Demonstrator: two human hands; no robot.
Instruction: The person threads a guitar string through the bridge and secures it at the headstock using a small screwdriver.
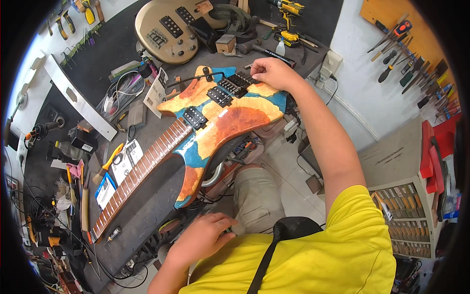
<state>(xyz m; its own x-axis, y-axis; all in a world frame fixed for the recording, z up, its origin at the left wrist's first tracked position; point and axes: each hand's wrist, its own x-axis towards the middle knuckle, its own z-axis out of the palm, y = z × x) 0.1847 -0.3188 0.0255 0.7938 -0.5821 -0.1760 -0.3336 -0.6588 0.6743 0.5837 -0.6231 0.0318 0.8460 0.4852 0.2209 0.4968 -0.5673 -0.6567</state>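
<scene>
An electric guitar (247, 115) with a blue, orange and cream body lies face up across the workbench. Its fretted neck (142, 164) runs toward the near left. My right hand (275, 73) reaches over the body to the far end of the metal bridge (233, 85). Thumb and fingertips are pinched together there; whatever is between them is hidden. A thin black tremolo arm (198, 76) extends left from the bridge. My left hand (203, 237) hovers near my lap, below the body's lower horn, with loosely bent fingers apart and nothing in them.
Behind lies a gold guitar body (169, 30), near a yellow cordless drill (289, 14) and a small wooden block (225, 44). An orange-handled brush (110, 161) and paper cards (128, 159) lie beside the neck. Hand tools (411, 68) hang on the right wall above a drawer cabinet (401, 176).
</scene>
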